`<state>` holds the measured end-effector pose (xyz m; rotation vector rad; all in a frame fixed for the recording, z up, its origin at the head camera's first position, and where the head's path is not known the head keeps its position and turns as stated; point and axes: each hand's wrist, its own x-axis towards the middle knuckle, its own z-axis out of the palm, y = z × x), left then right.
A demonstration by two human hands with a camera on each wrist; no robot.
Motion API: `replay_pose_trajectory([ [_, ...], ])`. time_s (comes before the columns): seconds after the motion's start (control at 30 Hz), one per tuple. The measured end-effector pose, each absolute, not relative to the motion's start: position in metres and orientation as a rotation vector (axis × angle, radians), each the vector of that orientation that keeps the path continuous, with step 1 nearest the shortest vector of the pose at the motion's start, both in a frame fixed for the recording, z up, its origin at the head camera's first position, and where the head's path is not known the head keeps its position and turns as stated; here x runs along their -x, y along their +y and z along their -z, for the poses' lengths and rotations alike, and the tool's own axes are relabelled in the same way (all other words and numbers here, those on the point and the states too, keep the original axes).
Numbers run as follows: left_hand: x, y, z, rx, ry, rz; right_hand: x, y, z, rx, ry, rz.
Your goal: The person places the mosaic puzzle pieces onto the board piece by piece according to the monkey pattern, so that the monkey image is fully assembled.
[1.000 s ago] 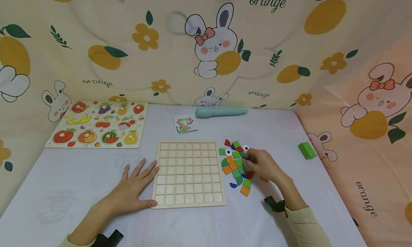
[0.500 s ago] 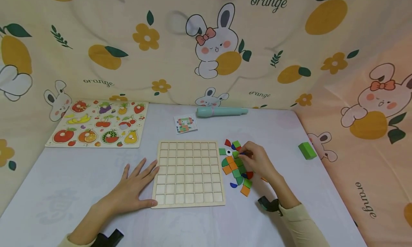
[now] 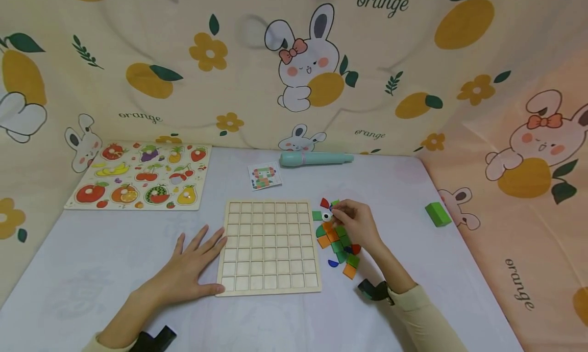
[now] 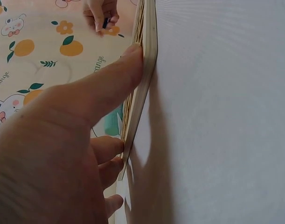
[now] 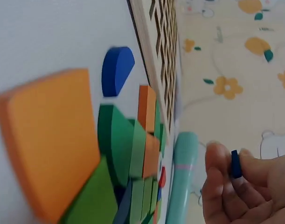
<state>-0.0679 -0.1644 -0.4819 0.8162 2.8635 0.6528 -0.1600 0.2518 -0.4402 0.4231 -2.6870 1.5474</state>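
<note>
A square wooden grid board (image 3: 270, 247) lies in the middle of the table. My left hand (image 3: 186, 273) rests at its left edge with fingers spread; in the left wrist view the thumb (image 4: 119, 70) touches the board's side. Over the colored blocks to the right of the board is my right hand (image 3: 360, 222). Between its thumb and fingers it pinches a small dark blue block (image 5: 235, 164), seen edge-on in the right wrist view. Beneath lie green, orange, red and blue blocks, among them an orange square (image 3: 349, 272) and a blue half-round (image 3: 333, 264).
A printed pattern card (image 3: 264, 177) and a teal pen-shaped object (image 3: 317, 159) lie behind the board. The fruit puzzle board (image 3: 142, 177) is at the back left. Near the right table edge sits a green block (image 3: 438, 215). Patterned cloth (image 3: 229, 86) hangs behind the table.
My right hand has moved left and slightly up over the blocks, with the dark blue block in its fingers. The left hand and the grid board stay in place.
</note>
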Motion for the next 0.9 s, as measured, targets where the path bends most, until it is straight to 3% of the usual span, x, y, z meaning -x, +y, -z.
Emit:
replay_pose_trajectory([
  [0.4,0.067,-0.163,0.481,-0.808,2.85,-0.652,0.162,0.222,0.447,-0.534,-2.682,-1.713],
  [0.9,0.067,-0.163,0.481,-0.806,2.852,-0.668,0.157,0.192,0.459,-0.452,-2.882,-1.367],
])
